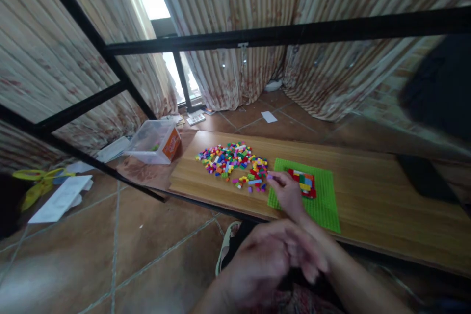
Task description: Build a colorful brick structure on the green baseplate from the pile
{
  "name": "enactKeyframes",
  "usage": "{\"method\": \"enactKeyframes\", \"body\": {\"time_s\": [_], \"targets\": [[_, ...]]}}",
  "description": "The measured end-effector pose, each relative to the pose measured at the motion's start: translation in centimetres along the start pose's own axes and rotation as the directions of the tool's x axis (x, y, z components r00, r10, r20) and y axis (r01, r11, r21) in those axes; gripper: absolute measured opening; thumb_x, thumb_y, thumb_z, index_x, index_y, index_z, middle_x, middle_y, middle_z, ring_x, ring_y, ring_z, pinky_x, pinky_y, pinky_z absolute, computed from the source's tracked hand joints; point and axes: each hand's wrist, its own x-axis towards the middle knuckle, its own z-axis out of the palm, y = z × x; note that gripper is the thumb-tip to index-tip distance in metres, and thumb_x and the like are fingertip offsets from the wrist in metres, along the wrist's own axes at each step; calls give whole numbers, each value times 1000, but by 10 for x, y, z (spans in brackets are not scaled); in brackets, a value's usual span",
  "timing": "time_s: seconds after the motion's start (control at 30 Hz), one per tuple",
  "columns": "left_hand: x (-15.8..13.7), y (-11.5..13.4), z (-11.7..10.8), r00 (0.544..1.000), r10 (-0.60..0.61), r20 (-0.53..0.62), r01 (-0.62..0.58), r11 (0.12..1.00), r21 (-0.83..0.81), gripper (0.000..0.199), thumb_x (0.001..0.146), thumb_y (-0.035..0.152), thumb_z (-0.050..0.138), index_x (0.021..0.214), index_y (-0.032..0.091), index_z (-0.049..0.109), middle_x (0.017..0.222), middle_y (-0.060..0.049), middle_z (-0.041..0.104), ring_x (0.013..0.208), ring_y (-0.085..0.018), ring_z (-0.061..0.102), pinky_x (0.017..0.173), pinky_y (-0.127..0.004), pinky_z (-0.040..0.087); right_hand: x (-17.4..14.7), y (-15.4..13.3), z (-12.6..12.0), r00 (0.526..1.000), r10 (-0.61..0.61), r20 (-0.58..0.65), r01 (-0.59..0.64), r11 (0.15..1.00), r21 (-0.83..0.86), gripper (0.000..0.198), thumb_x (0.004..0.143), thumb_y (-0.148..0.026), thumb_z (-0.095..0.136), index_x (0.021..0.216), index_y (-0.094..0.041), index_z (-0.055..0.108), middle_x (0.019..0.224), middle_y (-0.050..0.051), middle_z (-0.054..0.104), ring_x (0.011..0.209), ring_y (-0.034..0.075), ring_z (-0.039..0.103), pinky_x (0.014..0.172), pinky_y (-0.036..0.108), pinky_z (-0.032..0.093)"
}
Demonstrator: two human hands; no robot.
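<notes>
My right hand [289, 192] is above the left edge of a green baseplate [326, 211], its thumb and fingertips pinching a small purple toy brick [270, 175]. On the baseplate, partly behind that hand, sits a flat build of red, yellow, blue, green and white bricks [304, 184]. A loose heap of small coloured bricks [226, 159] spreads over the table just left of the baseplate. Closer to the camera, my left hand [270, 252] hangs in front of the table edge, above my lap. Its fingers look bent but are smeared by motion, and no object shows in it.
The bricks lie on a long wooden table [368, 191]. At its left end stands a clear plastic bin [152, 142] with an orange label. A dark flat object [425, 176] lies to the right. Black metal bars [206, 41] cross behind, before curtains.
</notes>
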Motion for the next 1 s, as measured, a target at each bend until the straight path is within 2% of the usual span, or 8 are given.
{"method": "enactKeyframes", "body": {"time_s": [0.1,0.17,0.27,0.37,0.5,0.7,0.83,1.0], "targets": [[30,-6,0,1000,-3,26,2,998,62,33,73,45,70,88,15,68,80,-6,67,74,-16,59,69,-27,46,-6,0,-7,995,103,-3,-101,979,176,24,78,-37,62,95,-20,69,96,7,69,85,20,65,82,36,50],[51,-13,-5,1000,15,-13,-13,992,129,28,74,42,69,84,16,66,77,-4,65,69,-13,57,67,-25,44,-10,-1,-10,990,142,-20,-133,961,241,24,76,-36,65,94,-21,69,92,5,69,82,19,65,80,35,51],[76,-23,-20,985,138,-98,-101,944,315,22,73,38,68,81,18,63,73,-2,63,69,-14,58,67,-25,45,-16,-3,-18,982,172,-80,-146,954,264,23,75,-35,66,93,-21,70,89,4,69,79,18,64,78,33,51],[94,-27,-38,953,295,-71,-215,821,529,22,78,37,61,86,18,64,80,-4,67,75,-17,62,71,-27,47,-25,-3,-33,980,155,-127,-123,966,226,22,77,-36,65,94,-22,70,93,4,69,84,18,64,79,33,51],[116,-25,-53,890,453,54,-327,551,768,21,80,35,57,90,18,64,84,-6,68,75,-18,63,71,-29,49,-42,12,-68,969,154,-193,-129,982,137,22,81,-38,62,95,-23,70,99,5,68,91,19,65,82,34,51],[142,-33,-46,857,493,151,-273,184,944,21,80,39,60,89,21,63,85,-6,65,77,-21,62,70,-33,48,-41,46,-116,893,288,-346,-256,957,136,27,78,-40,65,95,-19,65,95,8,70,86,21,67,82,37,52],[152,-38,-39,815,554,171,-251,71,965,26,81,46,60,86,20,60,82,-6,64,81,-23,61,72,-34,47,-19,50,-122,926,231,-297,-227,973,51,21,77,-36,64,89,-19,67,92,7,71,84,20,66,83,37,50],[156,-41,-42,768,599,227,-304,28,952,25,83,45,58,86,21,58,81,-4,64,81,-22,61,73,-32,46,2,48,-118,963,203,-176,-207,978,-4,15,75,-27,63,85,-19,70,85,4,71,78,17,63,79,33,49]]}}
